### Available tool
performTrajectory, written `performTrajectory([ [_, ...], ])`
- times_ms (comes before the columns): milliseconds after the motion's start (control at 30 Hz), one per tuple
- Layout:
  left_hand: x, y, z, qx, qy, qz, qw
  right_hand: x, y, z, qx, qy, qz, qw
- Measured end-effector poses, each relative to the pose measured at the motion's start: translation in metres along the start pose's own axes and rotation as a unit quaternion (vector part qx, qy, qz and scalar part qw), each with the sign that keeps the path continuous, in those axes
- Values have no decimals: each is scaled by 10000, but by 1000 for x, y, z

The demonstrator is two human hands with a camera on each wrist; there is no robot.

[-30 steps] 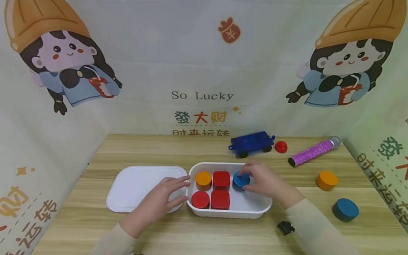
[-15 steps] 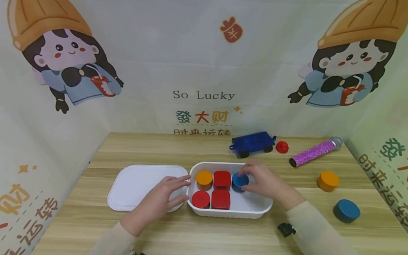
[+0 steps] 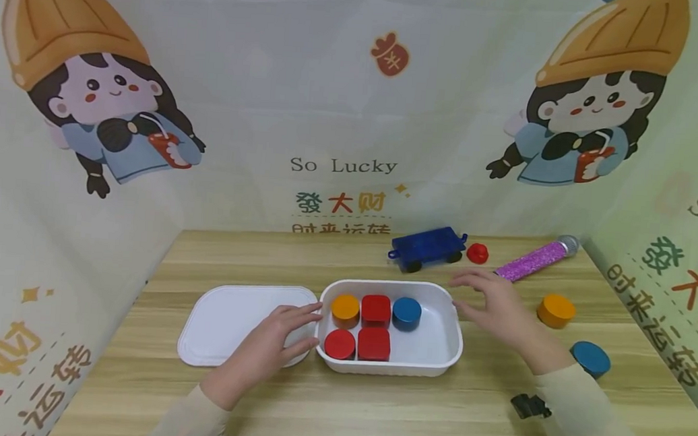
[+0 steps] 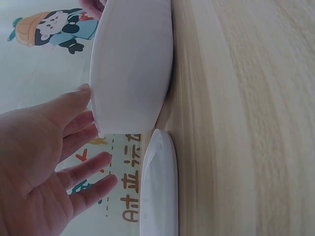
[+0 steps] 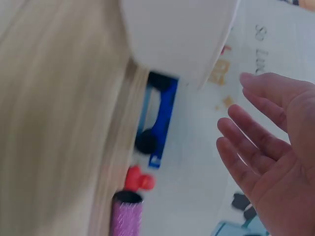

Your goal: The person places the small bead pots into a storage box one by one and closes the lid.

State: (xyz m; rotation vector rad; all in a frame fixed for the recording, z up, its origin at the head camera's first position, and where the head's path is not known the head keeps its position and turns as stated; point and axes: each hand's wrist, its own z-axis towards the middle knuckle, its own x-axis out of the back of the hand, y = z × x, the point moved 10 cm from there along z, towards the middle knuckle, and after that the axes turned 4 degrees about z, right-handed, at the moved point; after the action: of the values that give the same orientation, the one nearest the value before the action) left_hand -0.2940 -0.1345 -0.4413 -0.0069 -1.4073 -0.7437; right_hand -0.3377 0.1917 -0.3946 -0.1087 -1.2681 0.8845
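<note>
**R hand empty by white box, L hand at other end**

White box sits mid-desk, btwn the hands. Blue round block is inside, far row, just R of red square block; orange round block at that row's L end. Near row: red round block, then 2nd red square block. R part of box floor is bare.

R hand: grips nothing, fingers loosely extended, thumb apart — held in air just beyond box's R end, apart from the box per R wrist view. Blue round block is a bit L of its fingertips. R forearm slants up from lower R, sleeve partly over blue disc; orange disc lies just R of the hand.

L hand: not clenched, fingers relaxed & spread; thumb tip at box rim in L wrist view. Forearm comes from lower L, hand over part of white lid.

Back of desk, L to R: blue cart, small red pc, purple mic.
</note>
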Motion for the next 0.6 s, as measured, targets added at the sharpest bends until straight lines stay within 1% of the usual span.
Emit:
performTrajectory([
  [200,0,0,-1,-56,32,26,10000,15,27,-21,-433,6,-110,9990],
  [300,0,-1,-1,-30,11,8,10000,23,41,-28,-564,25,-244,9981],
  [433,1,0,-1,-36,26,29,10000,36,55,-36,-518,175,-409,9977],
  [533,1,0,-2,-45,46,42,10000,48,60,-41,-407,350,-591,9968],
  [600,1,0,-2,-45,52,59,10000,53,65,-45,-474,400,-711,9955],
])
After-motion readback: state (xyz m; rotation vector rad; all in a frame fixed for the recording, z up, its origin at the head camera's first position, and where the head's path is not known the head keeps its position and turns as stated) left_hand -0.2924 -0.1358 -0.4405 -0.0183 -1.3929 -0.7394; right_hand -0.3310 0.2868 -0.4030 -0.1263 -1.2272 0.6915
